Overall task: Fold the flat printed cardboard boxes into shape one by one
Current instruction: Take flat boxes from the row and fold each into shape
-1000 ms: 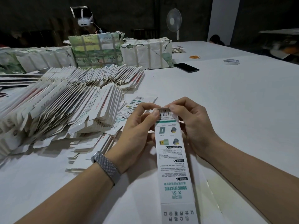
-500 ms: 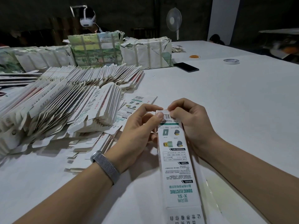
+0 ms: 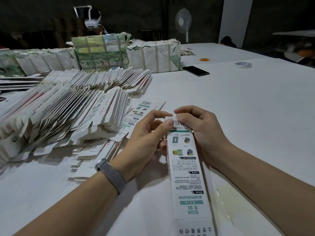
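Single head-worn wide-angle view, facing forward and down across white table (image 3: 247, 116); hands (image 3: 144, 143) close below lens, far table edge and dark room beyond.

Dim room, dark background; the white table (image 3: 238, 108) catches soft overhead light. Hands cast faint shadows. Wide-angle bending at the edges, far corners slightly blurred.
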Demonstrator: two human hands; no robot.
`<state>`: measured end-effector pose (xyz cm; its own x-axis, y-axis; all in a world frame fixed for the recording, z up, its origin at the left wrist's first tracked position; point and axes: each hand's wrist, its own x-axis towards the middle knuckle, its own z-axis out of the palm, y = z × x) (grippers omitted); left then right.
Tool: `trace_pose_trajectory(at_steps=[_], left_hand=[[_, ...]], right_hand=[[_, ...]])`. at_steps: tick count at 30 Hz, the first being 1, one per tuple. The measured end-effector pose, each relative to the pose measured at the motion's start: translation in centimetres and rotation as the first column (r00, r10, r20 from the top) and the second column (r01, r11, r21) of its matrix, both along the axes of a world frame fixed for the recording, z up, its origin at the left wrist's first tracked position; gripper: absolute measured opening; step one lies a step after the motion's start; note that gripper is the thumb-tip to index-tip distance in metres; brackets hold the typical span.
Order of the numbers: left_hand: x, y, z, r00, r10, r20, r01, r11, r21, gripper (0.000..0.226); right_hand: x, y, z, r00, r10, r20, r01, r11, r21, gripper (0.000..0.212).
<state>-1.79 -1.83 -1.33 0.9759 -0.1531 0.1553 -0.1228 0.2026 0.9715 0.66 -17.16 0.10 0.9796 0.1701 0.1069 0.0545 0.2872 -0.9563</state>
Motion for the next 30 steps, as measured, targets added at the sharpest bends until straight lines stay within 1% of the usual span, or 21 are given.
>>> trace_pose_trajectory(at_steps=[2, 5, 10, 13, 19, 23, 26, 30], left_hand=[[0.01, -0.04, -0.03, 1.0, 0.0, 0.004, 0.0, 1.0, 0.001, 0.015], [0.04, -0.08, -0.12, 1.0, 0.003, 0.011, -0.003, 1.0, 0.011, 0.021], [0.14, -0.09, -0.23, 1.0, -0.001, 0.017, 0.0, 0.999, 0.055, 0.028], [0.22, 0.0, -0.37, 0.999, -0.026, 0.025, 0.024, 0.997, 0.074, 0.026], [0.05, -0.12, -0.18, 0.998, -0.054, 0.042, 0.049, 0.992, 0.119, 0.036], [-0.09, -0.35, -0.11, 0.997, -0.05, 0.051, 0.043, 0.991, 0.125, 0.052], [-0.24, -0.42, 0.05, 0.997, -0.052, 0.048, 0.045, 0.991, 0.13, 0.052], [-0.39, -0.43, 0.26, 0.999, -0.039, 0.032, 0.034, 0.992, 0.121, 0.049]], right_hand=[[-0.01, 0.04, 0.04, 1.0, 0.015, -0.005, -0.015, 1.0, -0.019, 0.02], [-0.01, 0.11, -0.01, 1.0, 0.015, 0.003, -0.015, 0.998, -0.064, 0.021], [0.06, 0.12, -0.06, 0.998, -0.047, 0.052, 0.051, 0.995, -0.091, 0.029], [0.15, 0.19, -0.07, 0.993, -0.092, 0.077, 0.1, 0.989, -0.111, 0.031], [0.27, 0.06, -0.19, 0.995, -0.101, 0.014, 0.101, 0.992, -0.076, 0.028], [0.34, -0.13, -0.02, 0.996, -0.082, -0.023, 0.081, 0.996, -0.041, 0.03], [0.42, -0.22, 0.06, 0.997, -0.07, -0.018, 0.069, 0.997, -0.043, 0.033], [0.54, -0.21, -0.05, 0.999, -0.037, -0.03, 0.036, 0.998, -0.042, 0.029]])
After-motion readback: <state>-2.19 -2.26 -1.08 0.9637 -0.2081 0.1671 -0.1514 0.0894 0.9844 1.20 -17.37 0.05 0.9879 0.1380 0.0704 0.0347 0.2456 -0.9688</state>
